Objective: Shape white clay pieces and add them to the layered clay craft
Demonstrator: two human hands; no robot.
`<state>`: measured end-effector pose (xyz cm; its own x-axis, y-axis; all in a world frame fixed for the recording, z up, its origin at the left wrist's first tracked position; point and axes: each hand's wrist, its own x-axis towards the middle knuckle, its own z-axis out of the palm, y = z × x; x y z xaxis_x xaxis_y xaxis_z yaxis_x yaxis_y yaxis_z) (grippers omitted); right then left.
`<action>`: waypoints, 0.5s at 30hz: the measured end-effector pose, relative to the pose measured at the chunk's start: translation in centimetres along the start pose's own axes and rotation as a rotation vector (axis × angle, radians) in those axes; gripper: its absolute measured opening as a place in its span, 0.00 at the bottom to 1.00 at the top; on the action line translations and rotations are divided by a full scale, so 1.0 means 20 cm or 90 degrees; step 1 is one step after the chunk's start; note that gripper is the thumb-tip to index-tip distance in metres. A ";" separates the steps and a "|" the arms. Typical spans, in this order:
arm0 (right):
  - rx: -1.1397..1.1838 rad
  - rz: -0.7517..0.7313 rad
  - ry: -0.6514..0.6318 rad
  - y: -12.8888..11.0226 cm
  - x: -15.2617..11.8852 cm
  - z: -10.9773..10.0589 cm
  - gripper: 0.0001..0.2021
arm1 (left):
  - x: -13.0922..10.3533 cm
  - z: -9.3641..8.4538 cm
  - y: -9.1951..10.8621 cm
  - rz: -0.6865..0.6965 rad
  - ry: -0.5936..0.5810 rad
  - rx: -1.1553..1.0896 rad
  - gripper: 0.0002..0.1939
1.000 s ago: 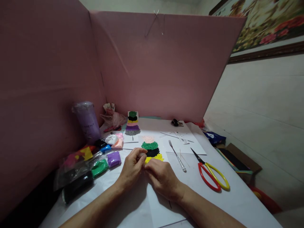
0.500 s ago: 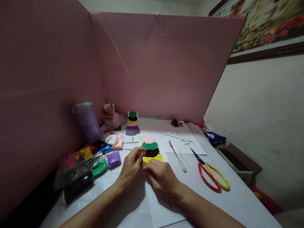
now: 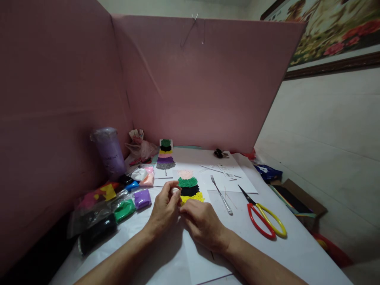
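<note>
My left hand (image 3: 165,204) is closed, its thumb and fingers pinched on a small white piece (image 3: 175,190). Close beside it on the right, my right hand (image 3: 203,223) has its fingers curled; what it grips, if anything, is hidden. Both hands are over a white sheet (image 3: 198,266) bearing textured bands of pink (image 3: 185,174), green (image 3: 188,182), black (image 3: 190,191) and yellow (image 3: 197,196). Farther back stands a similar banded picture (image 3: 166,160). To the right of my hands lie a fork (image 3: 222,196) and thin sticks (image 3: 227,194).
Scissors (image 3: 264,217) with red and yellow handles lie at the right. Purple (image 3: 142,198), green (image 3: 124,210) and other clay packets are at the left, near a purple cylinder (image 3: 109,152). Keys (image 3: 221,153) lie at the back. A pink partition (image 3: 192,87) rises behind.
The white piece now shows between my left thumb and fingers, which have shifted slightly. My right hand has barely moved.
</note>
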<state>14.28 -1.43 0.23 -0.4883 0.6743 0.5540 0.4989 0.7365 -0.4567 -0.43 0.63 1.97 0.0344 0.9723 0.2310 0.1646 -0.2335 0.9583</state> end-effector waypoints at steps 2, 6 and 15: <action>-0.001 0.001 0.001 0.00 0.00 0.00 0.08 | 0.00 0.00 0.01 -0.007 -0.002 -0.002 0.11; 0.000 -0.001 0.001 0.00 0.00 0.00 0.08 | 0.00 -0.01 0.00 0.016 -0.015 0.008 0.13; -0.007 0.003 0.000 -0.01 0.00 0.00 0.08 | 0.01 -0.01 -0.02 0.006 -0.010 -0.015 0.16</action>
<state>14.24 -1.51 0.40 -0.4864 0.6777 0.5514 0.5087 0.7328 -0.4519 -0.64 0.88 1.62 0.0521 0.9698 0.2382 0.1402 -0.2433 0.9598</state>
